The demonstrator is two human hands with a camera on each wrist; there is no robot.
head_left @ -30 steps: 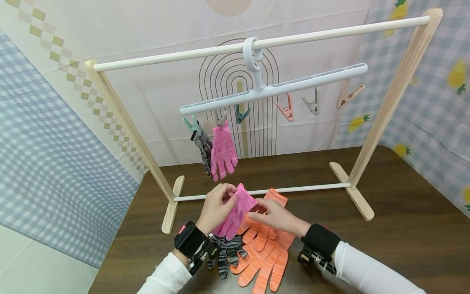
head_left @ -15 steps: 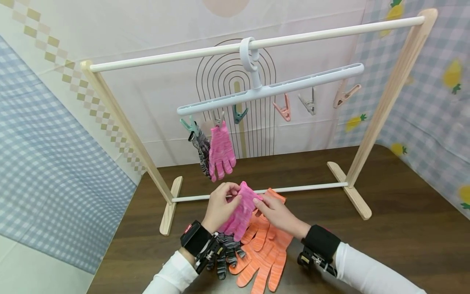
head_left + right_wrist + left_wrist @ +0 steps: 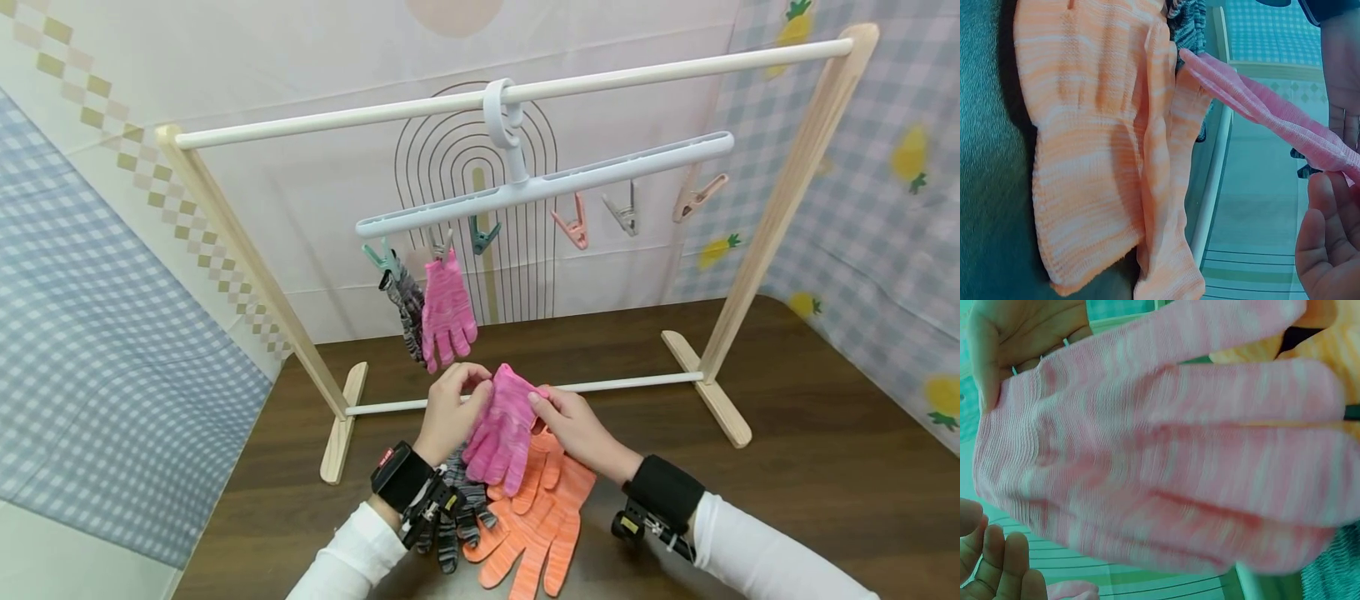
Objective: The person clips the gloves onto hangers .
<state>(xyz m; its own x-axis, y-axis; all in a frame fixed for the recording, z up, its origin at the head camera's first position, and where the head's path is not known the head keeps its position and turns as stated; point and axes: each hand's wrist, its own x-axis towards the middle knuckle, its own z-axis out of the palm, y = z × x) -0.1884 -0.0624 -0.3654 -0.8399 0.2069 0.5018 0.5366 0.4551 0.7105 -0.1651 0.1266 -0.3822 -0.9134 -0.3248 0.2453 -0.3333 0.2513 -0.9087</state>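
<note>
A pink knit glove [image 3: 506, 425] hangs fingers-down between my hands. My right hand [image 3: 573, 425] pinches the cuff at its right corner, with the thumb on the near side. My left hand [image 3: 453, 408] is beside the cuff's left edge, its fingers loosely bent; in the left wrist view its fingers [image 3: 1007, 562] appear apart from the fabric. Beneath lie orange gloves [image 3: 536, 533] and a black-and-grey glove [image 3: 450, 533], partly covered by the pink one and my left wrist. In the right wrist view the pink glove [image 3: 1272, 115] is seen edge-on beside the orange cuffs [image 3: 1088, 206].
A white hanger [image 3: 547, 185] hangs from the wooden rack's bar [image 3: 637, 79]. Its left clips hold a dark glove [image 3: 407, 308] and a pink glove [image 3: 448, 312]. Toward the right hang a teal clip [image 3: 483, 236], a pink clip [image 3: 573, 223], a grey clip [image 3: 624, 210] and a beige-pink clip [image 3: 699, 198].
The pink glove has risen slightly and shifted right, opening out flatter toward the camera. My right hand has moved right with it, while the left fingers have come away from its edge.
</note>
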